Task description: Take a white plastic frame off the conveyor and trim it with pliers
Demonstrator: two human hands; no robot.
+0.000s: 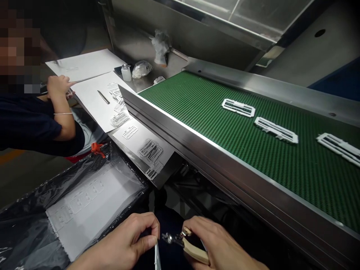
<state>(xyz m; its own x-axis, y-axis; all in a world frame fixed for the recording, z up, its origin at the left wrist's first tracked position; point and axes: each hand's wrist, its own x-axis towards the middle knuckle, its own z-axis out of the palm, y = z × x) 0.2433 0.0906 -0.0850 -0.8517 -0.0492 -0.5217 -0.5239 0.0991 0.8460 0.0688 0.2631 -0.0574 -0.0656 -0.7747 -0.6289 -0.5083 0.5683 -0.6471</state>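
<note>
Just left of our right hand (216,243), which grips small cutters (185,243), our left hand (129,240) pinches a white plastic part (156,255), so we judge trimming is underway and next needs the blades aligned on it.

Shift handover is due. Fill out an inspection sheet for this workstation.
Surface: green conveyor belt in a steel frame; a side shelf with white sheets.
Job's things: thin white plastic part pinched in the left hand; nippers with tan handles gripped in the right hand.
Clutter: three white frames on the belt; more moulded parts on the shelf; small bottle; crumpled bags.
Fingers: both hands closed on their items.
Cables: nothing seen.
Surroundings: plastic-lined box holding white parts, lower left; a co-worker's hand at the far sheets.
</note>
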